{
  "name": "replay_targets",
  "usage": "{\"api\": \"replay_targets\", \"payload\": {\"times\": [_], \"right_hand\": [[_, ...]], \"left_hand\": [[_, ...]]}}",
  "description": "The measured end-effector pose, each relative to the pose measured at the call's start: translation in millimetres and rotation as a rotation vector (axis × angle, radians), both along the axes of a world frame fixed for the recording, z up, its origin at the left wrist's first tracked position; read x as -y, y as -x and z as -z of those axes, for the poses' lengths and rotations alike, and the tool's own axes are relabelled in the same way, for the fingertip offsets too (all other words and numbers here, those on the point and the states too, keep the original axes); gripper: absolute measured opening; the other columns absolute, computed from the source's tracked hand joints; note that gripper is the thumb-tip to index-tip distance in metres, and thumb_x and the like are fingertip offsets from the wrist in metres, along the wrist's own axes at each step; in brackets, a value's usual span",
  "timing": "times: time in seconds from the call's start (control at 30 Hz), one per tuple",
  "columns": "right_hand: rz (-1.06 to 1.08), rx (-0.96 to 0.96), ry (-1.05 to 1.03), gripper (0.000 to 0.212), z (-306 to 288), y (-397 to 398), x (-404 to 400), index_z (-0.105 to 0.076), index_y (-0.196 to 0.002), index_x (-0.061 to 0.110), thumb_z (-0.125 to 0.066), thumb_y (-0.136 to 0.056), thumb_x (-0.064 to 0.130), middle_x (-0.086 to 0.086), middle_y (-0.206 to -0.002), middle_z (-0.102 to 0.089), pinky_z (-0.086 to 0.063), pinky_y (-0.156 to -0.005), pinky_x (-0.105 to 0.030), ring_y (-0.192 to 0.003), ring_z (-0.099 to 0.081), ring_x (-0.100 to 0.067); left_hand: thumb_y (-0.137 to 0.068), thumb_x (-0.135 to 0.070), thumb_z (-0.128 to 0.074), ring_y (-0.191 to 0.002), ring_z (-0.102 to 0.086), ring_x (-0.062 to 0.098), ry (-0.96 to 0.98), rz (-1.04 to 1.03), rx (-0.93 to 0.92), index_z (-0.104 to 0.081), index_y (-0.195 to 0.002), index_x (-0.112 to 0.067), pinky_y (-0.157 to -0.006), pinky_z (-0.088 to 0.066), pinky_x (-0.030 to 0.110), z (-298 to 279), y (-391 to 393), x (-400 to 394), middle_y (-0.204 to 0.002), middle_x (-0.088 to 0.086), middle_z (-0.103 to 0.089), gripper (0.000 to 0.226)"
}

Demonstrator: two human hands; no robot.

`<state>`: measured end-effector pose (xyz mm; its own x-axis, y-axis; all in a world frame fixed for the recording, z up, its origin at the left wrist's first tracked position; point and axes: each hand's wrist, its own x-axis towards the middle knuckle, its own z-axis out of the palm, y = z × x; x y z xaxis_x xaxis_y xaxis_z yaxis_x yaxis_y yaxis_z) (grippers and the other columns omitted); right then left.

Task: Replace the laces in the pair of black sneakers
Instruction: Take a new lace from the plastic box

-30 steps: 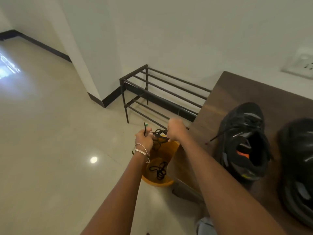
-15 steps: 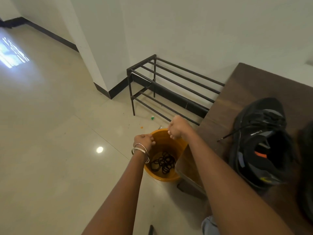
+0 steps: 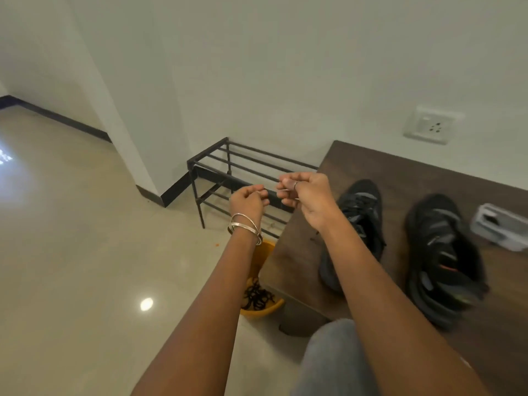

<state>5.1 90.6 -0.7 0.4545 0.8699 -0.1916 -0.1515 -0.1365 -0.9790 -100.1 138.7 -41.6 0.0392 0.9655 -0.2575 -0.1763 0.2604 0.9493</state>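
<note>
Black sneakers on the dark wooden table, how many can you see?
2. One black sneaker lies near the table's left edge, partly behind the right forearm; the other black sneaker lies to its right, beside a blurred grey box.

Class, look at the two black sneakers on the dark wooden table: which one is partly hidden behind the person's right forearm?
The left black sneaker, nearer the table edge; the right forearm crosses in front of it. The right black sneaker, beside the grey box, shows unobstructed.
</note>
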Motion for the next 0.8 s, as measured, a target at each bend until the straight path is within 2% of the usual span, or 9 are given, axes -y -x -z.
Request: {"api": "replay_targets", "payload": {"times": [0.2,0.4,0.57,0.7,0.73,0.8], "right_hand": [[0.2,-0.046,-0.138,0.014,-41.0,-69.9,81.0,-0.07,-0.096,0.007,-0.057,-0.097,0.002,-0.004,-0.078,-0.071,-0.051,-0.056,-0.021,-0.061,-0.065,-0.011],[0.429,-0.014,-0.103,0.014,-36.9,-148.2,158.0,-0.071,-0.096,0.01,-0.057,-0.096,0.004,-0.003,-0.078,-0.072,-0.052,-0.059,-0.023,-0.063,-0.064,-0.011],[0.564,-0.002,-0.017,0.014,-11.6,-201.1,200.2,-0.067,-0.102,0.0,-0.054,-0.097,0.0,-0.005,-0.074,-0.067,-0.048,-0.058,-0.021,-0.061,-0.059,-0.011],[0.702,0.146,0.148,0.022,17.4,-260.4,206.9,-0.068,-0.081,0.006,-0.054,-0.092,-0.008,-0.007,-0.074,-0.066,-0.053,-0.057,-0.022,-0.063,-0.061,-0.015],[0.762,0.243,0.221,0.024,24.2,-280.2,206.2,-0.07,-0.076,0.008,-0.057,-0.089,-0.008,-0.007,-0.077,-0.069,-0.056,-0.064,-0.023,-0.07,-0.064,-0.018],[0.84,0.486,0.379,0.017,32.8,-316.2,203.8,-0.076,-0.081,0.007,-0.063,-0.086,-0.002,-0.01,-0.092,-0.073,-0.053,-0.083,-0.027,-0.094,-0.066,-0.023]], "left_hand": [[-0.092,0.003,-0.048,-0.063,-0.058,0.013,-0.073,0.155,0.108,-0.065,-0.088,-0.012,-0.055,-0.049,0.023,-56.8,-91.8,58.6,-0.079,0.004,-0.066,0.022],[-0.091,0.001,-0.048,-0.06,-0.06,0.011,-0.067,0.359,0.127,-0.066,-0.088,-0.015,-0.055,-0.05,0.022,-64.6,-183.1,118.1,-0.079,0.001,-0.068,0.024],[-0.091,0.0,-0.052,-0.061,-0.062,0.011,-0.116,0.492,0.043,-0.068,-0.086,-0.017,-0.057,-0.051,0.022,-51.9,-240.6,142.1,-0.081,0.001,-0.07,0.024],[-0.092,-0.003,-0.055,-0.062,-0.063,0.006,-0.202,0.532,-0.068,-0.07,-0.088,-0.018,-0.063,-0.054,0.02,-34.0,-268.5,142.3,-0.081,0.0,-0.071,0.022],[-0.092,-0.003,-0.055,-0.063,-0.064,0.007,-0.23,0.538,-0.091,-0.07,-0.089,-0.018,-0.065,-0.055,0.021,-28.8,-275.2,141.4,-0.081,0.0,-0.071,0.022],[-0.093,-0.002,-0.054,-0.066,-0.065,0.008,-0.278,0.533,-0.13,-0.07,-0.088,-0.018,-0.069,-0.056,0.022,-19.9,-284.6,138.5,-0.081,0.001,-0.071,0.023]]}}
